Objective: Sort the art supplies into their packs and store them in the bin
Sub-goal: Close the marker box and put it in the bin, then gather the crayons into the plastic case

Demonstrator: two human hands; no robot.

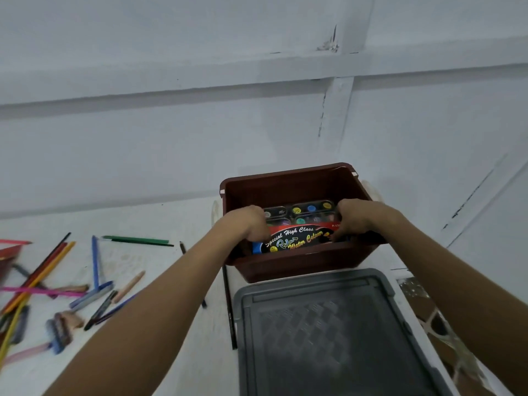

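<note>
A dark red-brown plastic bin (297, 265) stands on the white table against the wall. Inside it sits a water colour pack (300, 238) with a black and red label and round paint pots showing at its top. My left hand (248, 221) grips the pack's left end and my right hand (357, 217) grips its right end, both reaching down into the bin. To the left, loose coloured pencils (43, 272), pens (95, 264) and brushes (58, 334) lie scattered on the table.
A grey bin lid (328, 332) lies flat just in front of the bin. A long black pencil (230, 310) lies along the lid's left edge. A green pencil (137, 240) lies left of the bin. The table's right edge drops to a patterned floor (434, 324).
</note>
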